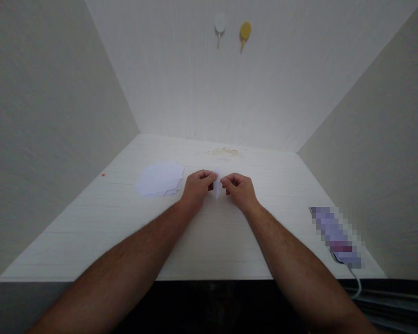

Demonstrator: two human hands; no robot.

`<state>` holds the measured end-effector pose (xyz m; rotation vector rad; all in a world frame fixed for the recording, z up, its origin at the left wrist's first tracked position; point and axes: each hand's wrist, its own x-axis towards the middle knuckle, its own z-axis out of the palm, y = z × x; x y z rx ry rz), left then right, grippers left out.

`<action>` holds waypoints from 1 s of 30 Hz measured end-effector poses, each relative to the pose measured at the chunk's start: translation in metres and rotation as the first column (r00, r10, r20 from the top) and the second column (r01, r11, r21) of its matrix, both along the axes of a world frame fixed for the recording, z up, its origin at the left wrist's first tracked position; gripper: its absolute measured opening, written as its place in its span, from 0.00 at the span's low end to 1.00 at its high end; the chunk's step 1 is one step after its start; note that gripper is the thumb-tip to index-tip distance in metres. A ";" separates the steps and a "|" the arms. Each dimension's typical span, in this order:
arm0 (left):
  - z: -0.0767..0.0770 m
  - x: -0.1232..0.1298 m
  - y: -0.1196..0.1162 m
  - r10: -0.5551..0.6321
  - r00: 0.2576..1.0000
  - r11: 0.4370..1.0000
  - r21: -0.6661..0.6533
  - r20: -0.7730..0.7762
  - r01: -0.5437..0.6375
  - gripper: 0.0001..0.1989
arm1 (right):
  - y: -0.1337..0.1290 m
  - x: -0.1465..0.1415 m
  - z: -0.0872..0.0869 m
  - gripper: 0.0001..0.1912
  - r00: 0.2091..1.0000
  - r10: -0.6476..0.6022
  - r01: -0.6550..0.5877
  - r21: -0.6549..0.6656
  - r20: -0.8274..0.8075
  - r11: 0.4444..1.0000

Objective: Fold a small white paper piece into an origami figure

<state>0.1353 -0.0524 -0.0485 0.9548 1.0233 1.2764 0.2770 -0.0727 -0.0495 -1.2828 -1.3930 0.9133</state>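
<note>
Between my hands, over the middle of the white tabletop, is a small folded piece of white paper [216,189]. My left hand [199,184] pinches it from the left, thumb on the near side. My right hand [239,188] is closed in a pinch at the paper's right edge; whether its fingertips grip the paper or only touch it is too small to tell. Left of my left hand lies a loose stack of white paper sheets [160,178], their edges uneven.
Pale walls enclose the white table [216,246] on three sides. A pixelated flat device [336,236] with a white cable [358,283] lies at the right. A small orange bit [103,175] is at the left edge. White [220,24] and yellow hooks [245,31] hang on the back wall.
</note>
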 end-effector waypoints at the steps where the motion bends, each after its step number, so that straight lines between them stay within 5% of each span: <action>1: 0.000 -0.001 0.001 0.008 1.000 1.000 -0.008 0.011 -0.008 0.11 | 0.001 0.001 -0.001 0.08 1.000 -0.011 0.010 0.045 0.011 0.999; 7: 0.006 -0.003 -0.001 0.051 0.998 0.999 -0.006 0.030 -0.051 0.16 | -0.003 0.003 0.003 0.13 0.986 -0.010 -0.048 0.344 0.165 0.938; 12: 0.009 -0.001 -0.004 0.000 0.999 1.000 0.010 0.036 0.000 0.14 | -0.006 0.002 0.004 0.11 0.971 0.089 -0.171 0.378 0.224 0.910; 20: 0.004 -0.002 -0.002 -0.090 0.996 0.996 -0.001 0.006 0.090 0.13 | -0.001 0.003 0.000 0.05 0.974 0.038 -0.138 0.455 0.223 0.880; 26: 0.007 -0.008 0.000 -0.102 0.983 0.985 0.120 -0.154 0.121 0.10 | 0.002 0.002 0.004 0.07 0.995 -0.097 0.099 0.190 -0.020 0.977; 30: 0.008 -0.008 -0.002 -0.117 0.971 0.966 0.202 -0.207 0.159 0.11 | 0.005 0.004 0.008 0.09 0.983 -0.096 0.105 0.050 -0.154 0.993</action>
